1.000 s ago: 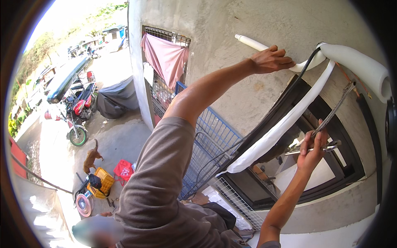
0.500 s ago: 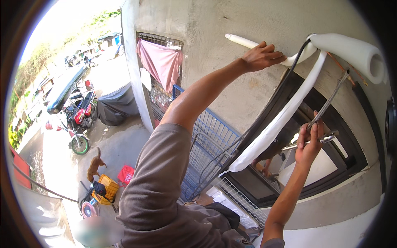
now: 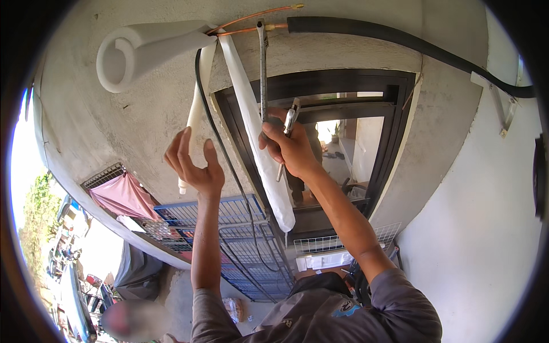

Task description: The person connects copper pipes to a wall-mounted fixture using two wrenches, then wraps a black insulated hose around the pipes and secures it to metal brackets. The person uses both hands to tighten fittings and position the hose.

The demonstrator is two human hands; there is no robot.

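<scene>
My left hand (image 3: 194, 163) is raised, fingers apart and holding nothing, in front of a white ribbed hose (image 3: 197, 111) hanging down the wall. My right hand (image 3: 291, 146) is wrapped around two tools. One is a long grey wrench (image 3: 263, 74) standing upright, its head at the brass fitting (image 3: 270, 27) on a copper pipe (image 3: 243, 31); whether the jaw bites cannot be made out. The other is a shiny adjustable wrench (image 3: 291, 119), slanting through the same hand. A second copper pipe (image 3: 257, 14) runs above. Close by hang a white wrapped tube (image 3: 251, 123) and a black cable (image 3: 209, 114).
White foam insulation (image 3: 154, 48) curls out at upper left. A black insulated pipe (image 3: 372, 33) runs right to a wall bracket (image 3: 500, 106). Behind my hands is a dark-framed window (image 3: 320, 86). Below stand a blue wire cage (image 3: 240, 228) and a white grid rack (image 3: 320, 244).
The view has swung right. My left hand has come away from the white hose and opened. My right hand still has both wrenches; the long one's head is now at the pipe fitting.
</scene>
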